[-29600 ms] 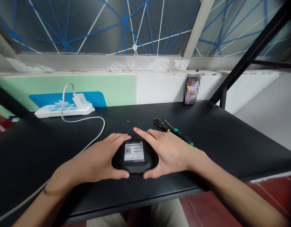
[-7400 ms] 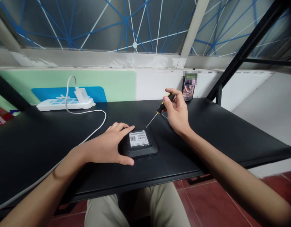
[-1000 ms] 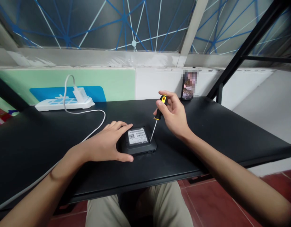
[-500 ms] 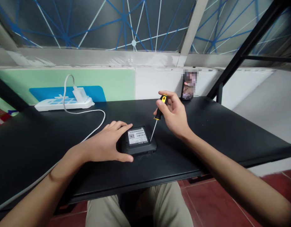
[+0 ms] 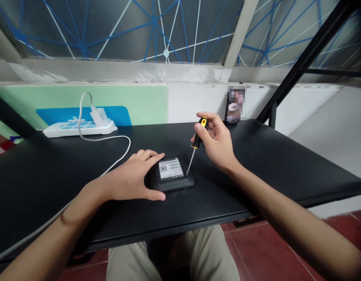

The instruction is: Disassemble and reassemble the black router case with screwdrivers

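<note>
A black, square-cornered electronic device (image 5: 177,183) lies flat on the black table, with a white label (image 5: 171,168) carrying a QR code and printed text facing up. My left hand (image 5: 132,175) grips its left side, thumb along the near edge and fingers at the far edge. My right hand (image 5: 217,142) holds a screwdriver (image 5: 201,132) by its black and yellow handle. The tilted shaft points down and left, and its tip meets the device near the right corner of the label. Whatever sits under the tip is too small to make out.
At the back left stands a white power strip (image 5: 77,128) with a charger (image 5: 99,117) plugged in. Its white cable (image 5: 126,156) runs across the table past my left arm. A phone (image 5: 233,107) leans against the wall at the back right. Black frame bars rise on both sides.
Both hands, the screwdriver and the device stay almost exactly where they were. Only the picture on the phone's screen differs.
</note>
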A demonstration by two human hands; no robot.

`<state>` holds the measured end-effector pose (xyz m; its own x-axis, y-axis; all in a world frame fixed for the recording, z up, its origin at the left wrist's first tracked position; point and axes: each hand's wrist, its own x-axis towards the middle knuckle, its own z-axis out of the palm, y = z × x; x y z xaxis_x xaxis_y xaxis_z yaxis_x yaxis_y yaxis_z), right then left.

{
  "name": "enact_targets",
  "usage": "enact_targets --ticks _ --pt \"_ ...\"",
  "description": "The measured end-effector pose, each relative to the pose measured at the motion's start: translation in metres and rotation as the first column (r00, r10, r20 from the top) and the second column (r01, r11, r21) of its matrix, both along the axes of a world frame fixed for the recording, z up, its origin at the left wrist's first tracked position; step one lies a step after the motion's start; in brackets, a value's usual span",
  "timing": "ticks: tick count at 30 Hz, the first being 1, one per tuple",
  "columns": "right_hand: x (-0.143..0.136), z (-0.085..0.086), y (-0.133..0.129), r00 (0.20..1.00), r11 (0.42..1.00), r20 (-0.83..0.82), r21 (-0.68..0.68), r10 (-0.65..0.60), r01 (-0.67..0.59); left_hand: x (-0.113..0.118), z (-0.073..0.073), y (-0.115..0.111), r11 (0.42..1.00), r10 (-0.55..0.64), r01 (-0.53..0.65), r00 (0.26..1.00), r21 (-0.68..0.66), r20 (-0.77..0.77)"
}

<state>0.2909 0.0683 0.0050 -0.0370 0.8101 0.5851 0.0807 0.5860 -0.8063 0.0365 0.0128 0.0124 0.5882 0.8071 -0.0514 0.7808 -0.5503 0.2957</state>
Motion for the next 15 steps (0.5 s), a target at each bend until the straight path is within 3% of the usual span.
enact_targets --ticks 4,10,15 --pt "0.0012 0.0006 0.0006 1.0 1.0 -0.004 0.002 -0.02 0.02 -0.0003 -0.0003 0.0003 1.0 0.004 -0.004 1.0 -0.006 -0.003" --pt "0.0038 0.0052 0.0015 0.987 0.981 -0.069 0.12 -0.144 0.152 0.0027 -0.0038 -0.0002 1.0 -0.003 0.002 0.999 0.014 0.037" --pt "-0.0046 0.0056 -0.0057 0.99 0.982 -0.099 0.147 -0.102 0.116 0.0066 -0.0068 -0.002 0.999 -0.019 0.017 0.998 0.028 0.064"
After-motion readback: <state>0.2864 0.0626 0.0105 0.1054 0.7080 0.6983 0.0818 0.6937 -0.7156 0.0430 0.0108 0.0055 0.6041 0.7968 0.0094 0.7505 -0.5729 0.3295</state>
